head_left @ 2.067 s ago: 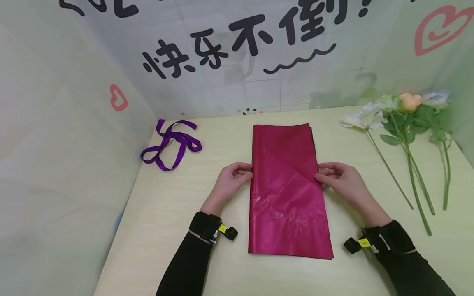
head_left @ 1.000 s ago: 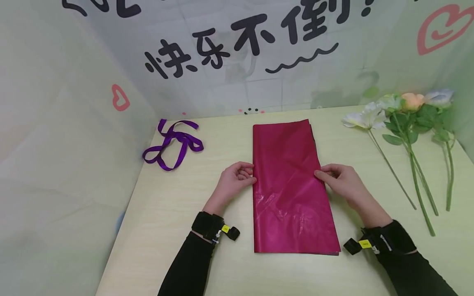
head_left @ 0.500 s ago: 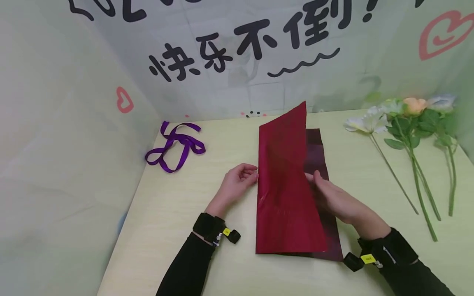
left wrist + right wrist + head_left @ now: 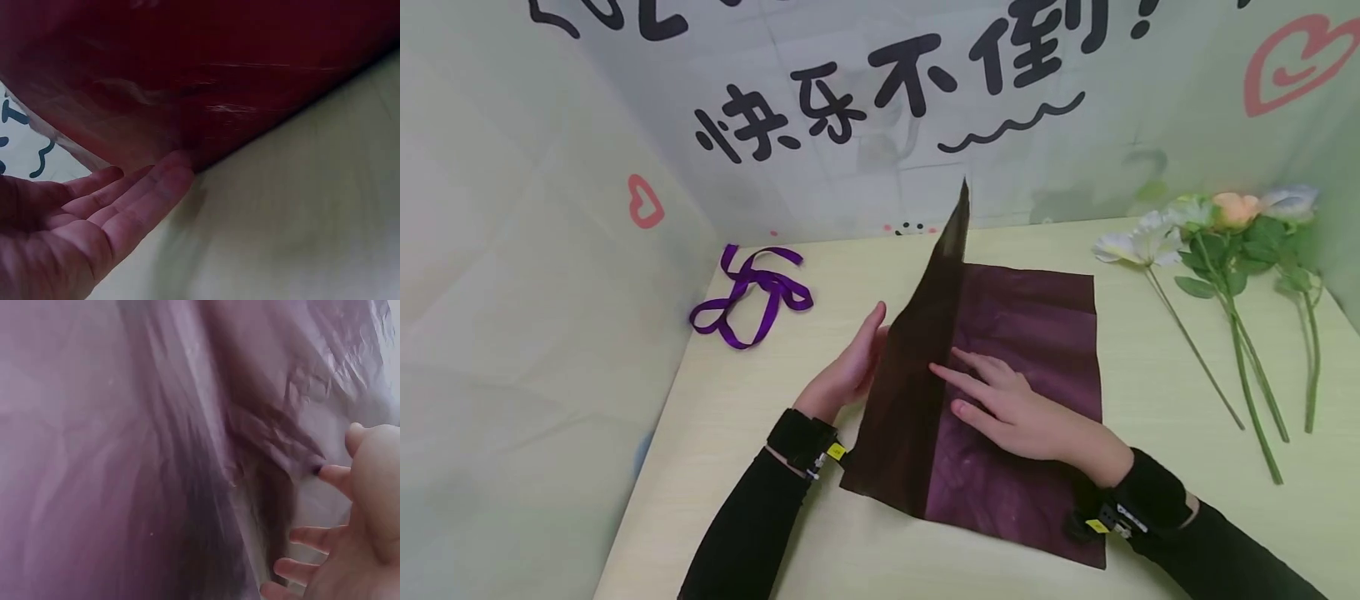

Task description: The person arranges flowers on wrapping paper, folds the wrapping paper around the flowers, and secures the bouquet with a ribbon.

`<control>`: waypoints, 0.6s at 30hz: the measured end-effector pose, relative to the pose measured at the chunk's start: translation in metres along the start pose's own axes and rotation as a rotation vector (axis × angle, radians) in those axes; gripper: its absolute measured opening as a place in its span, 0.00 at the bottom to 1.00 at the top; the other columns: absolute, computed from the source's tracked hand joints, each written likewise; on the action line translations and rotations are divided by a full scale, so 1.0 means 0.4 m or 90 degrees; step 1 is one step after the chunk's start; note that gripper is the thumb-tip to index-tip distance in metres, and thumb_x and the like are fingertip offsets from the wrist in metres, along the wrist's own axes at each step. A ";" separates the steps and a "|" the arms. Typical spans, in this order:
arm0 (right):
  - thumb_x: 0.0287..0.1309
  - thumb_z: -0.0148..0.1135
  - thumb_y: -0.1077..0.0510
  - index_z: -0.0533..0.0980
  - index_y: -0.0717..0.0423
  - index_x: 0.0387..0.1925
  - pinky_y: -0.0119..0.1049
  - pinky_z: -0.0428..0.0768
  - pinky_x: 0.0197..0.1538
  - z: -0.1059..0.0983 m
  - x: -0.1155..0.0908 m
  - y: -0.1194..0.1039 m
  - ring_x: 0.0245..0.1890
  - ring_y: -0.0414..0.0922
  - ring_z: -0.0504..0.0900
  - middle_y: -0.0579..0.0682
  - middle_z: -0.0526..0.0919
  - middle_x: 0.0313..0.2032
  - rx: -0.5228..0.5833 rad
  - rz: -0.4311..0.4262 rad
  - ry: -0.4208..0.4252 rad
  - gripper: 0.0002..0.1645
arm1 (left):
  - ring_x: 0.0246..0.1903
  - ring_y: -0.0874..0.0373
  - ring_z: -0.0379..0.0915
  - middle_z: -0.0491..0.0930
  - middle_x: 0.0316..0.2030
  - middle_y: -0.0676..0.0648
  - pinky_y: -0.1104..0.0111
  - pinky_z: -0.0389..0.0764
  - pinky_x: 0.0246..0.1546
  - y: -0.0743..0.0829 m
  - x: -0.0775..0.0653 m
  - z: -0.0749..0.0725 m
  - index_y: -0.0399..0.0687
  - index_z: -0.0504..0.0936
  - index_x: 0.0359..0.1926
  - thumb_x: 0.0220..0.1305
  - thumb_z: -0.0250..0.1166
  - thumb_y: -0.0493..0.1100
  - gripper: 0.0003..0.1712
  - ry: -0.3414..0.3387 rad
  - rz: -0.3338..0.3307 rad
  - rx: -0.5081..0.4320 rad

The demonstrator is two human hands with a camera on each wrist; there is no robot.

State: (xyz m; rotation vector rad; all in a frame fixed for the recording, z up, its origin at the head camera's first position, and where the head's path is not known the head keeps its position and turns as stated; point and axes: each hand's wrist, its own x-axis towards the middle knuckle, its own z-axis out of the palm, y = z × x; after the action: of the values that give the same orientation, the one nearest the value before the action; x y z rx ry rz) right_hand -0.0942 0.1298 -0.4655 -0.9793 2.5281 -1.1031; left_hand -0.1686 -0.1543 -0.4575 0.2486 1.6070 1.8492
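Two hands part a folded sheet [image 4: 1030, 325] at mid-table [image 4: 700, 467].
The right hand [image 4: 1011, 412], fingers spread, grips nothing near the crease; the left hand [image 4: 850, 367] rests nearly straight fingers against the raised flap [image 4: 906, 408], pinching nothing. The sheet (glossy red outside, wrinkled purple within) looks light, floppy, slippery and easily creased; the flap's free edge seems the best hold.
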 end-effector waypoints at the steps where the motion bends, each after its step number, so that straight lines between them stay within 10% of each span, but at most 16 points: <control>1: 0.86 0.51 0.43 0.60 0.33 0.87 0.80 0.57 0.73 0.002 0.002 0.000 0.83 0.68 0.52 0.61 0.54 0.85 -0.016 0.000 -0.003 0.34 | 0.40 0.61 0.86 0.87 0.43 0.52 0.69 0.86 0.42 0.010 -0.007 -0.006 0.43 0.80 0.60 0.65 0.43 0.92 0.60 -0.006 -0.002 -0.004; 6: 0.83 0.56 0.41 0.64 0.40 0.85 0.83 0.58 0.70 0.002 0.002 0.007 0.83 0.71 0.51 0.66 0.58 0.83 -0.092 0.027 -0.020 0.36 | 0.40 0.61 0.85 0.88 0.39 0.55 0.69 0.84 0.39 0.051 -0.037 -0.044 0.55 0.83 0.50 0.55 0.52 0.96 0.53 -0.007 -0.005 -0.001; 13: 0.71 0.74 0.43 0.70 0.49 0.80 0.80 0.66 0.66 -0.011 -0.020 0.025 0.81 0.74 0.55 0.72 0.60 0.81 -0.187 0.046 -0.051 0.43 | 0.58 0.58 0.78 0.76 0.63 0.48 0.66 0.81 0.59 0.081 -0.062 -0.109 0.41 0.63 0.77 0.74 0.50 0.81 0.54 0.047 -0.015 0.035; 18: 0.63 0.82 0.47 0.75 0.53 0.76 0.78 0.69 0.65 -0.034 -0.031 0.040 0.80 0.72 0.56 0.71 0.61 0.80 -0.201 0.051 -0.061 0.44 | 0.51 0.54 0.84 0.84 0.56 0.44 0.65 0.86 0.53 0.073 -0.059 -0.159 0.33 0.76 0.70 0.84 0.54 0.61 0.36 0.151 -0.009 0.106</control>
State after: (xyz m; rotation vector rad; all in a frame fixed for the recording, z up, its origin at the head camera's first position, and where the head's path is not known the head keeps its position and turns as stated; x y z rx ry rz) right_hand -0.0986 0.1538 -0.4682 -0.9662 2.6857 -0.6307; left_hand -0.1955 -0.2201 -0.4379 0.0922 1.9233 1.7890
